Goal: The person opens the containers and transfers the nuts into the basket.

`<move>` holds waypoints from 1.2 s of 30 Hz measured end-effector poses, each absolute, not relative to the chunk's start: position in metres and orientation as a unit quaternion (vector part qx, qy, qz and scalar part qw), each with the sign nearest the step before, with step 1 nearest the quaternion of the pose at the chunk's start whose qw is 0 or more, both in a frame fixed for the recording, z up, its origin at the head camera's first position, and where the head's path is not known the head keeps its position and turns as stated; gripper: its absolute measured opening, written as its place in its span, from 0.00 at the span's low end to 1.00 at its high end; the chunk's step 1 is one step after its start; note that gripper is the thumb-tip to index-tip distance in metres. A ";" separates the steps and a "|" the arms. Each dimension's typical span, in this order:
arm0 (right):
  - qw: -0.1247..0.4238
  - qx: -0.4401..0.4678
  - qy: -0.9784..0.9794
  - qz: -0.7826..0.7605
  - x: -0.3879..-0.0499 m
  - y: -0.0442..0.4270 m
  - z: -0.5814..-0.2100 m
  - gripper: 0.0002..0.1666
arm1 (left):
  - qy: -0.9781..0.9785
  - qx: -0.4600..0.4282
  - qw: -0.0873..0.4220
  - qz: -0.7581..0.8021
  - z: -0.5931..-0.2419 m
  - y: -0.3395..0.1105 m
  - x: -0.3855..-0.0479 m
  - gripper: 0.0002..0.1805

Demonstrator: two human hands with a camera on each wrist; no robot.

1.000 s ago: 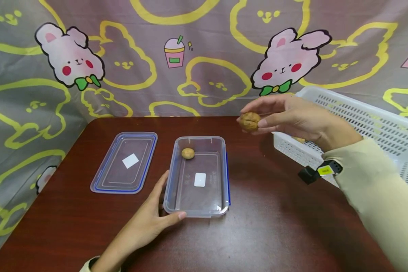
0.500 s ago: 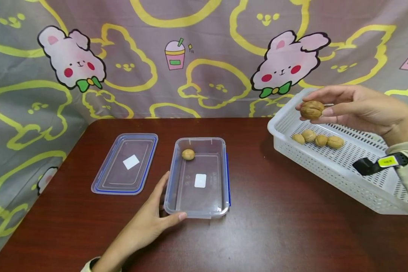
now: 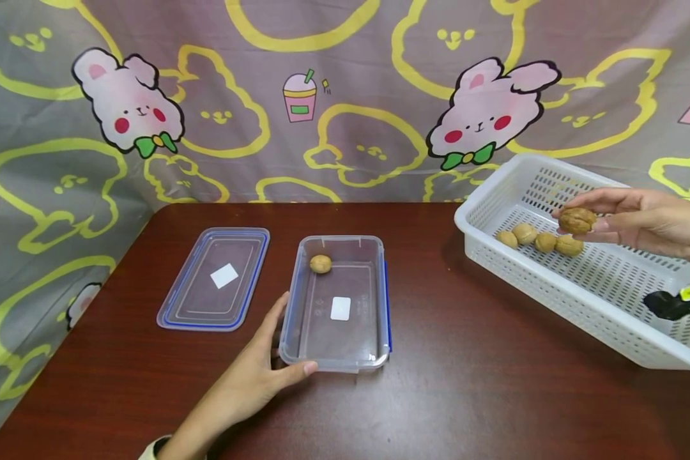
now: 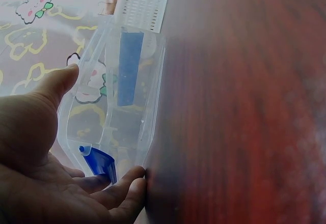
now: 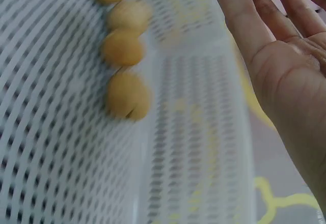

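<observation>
In the head view my right hand pinches a walnut between thumb and fingers, above the white perforated basket. Several walnuts lie in a row inside that basket; the right wrist view has these same walnuts blurred. My left hand holds the clear plastic food container at its near left corner, thumb on the front rim. The left wrist view has its fingers curled by a blue latch. One walnut sits in the container's far left corner.
A clear lid with a blue seal and a white label lies flat left of the container. The dark red-brown table meets a patterned cloth at its back edge. The basket's wall stands along the table's right side.
My right hand has carried its walnut rightward from over the table to above the basket, then lower. The walnuts inside came into sight. The left hand and the container have stayed put.
</observation>
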State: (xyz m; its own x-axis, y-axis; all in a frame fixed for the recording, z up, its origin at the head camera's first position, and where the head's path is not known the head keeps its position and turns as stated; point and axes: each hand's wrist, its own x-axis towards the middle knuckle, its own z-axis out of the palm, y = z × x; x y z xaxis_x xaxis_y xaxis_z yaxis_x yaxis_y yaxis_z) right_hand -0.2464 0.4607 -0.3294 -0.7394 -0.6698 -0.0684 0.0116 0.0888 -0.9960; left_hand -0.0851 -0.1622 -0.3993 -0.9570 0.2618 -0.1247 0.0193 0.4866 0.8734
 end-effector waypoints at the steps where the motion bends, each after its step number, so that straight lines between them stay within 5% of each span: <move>1: 0.269 -0.228 0.713 -0.606 -0.245 0.461 -0.333 0.33 | 0.854 0.082 0.121 0.499 -0.399 -0.162 -0.085 0.63; 13: 0.426 -0.218 0.617 -0.625 -0.251 0.451 -0.363 0.36 | 0.852 0.077 0.123 0.503 -0.398 -0.162 -0.084 0.63; 36: 0.422 -0.124 0.678 -0.588 -0.252 0.445 -0.371 0.33 | 0.856 0.081 0.122 0.495 -0.399 -0.162 -0.084 0.63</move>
State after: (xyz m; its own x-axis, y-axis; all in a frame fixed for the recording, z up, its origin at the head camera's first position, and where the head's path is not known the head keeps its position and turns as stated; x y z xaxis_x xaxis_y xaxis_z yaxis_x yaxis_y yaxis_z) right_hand -0.2515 0.4449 -0.3708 -0.6124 -0.6648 -0.4278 0.3294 0.2773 -0.9026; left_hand -0.0839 -0.1616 -0.3989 -0.9571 0.2596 -0.1289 0.0176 0.4960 0.8681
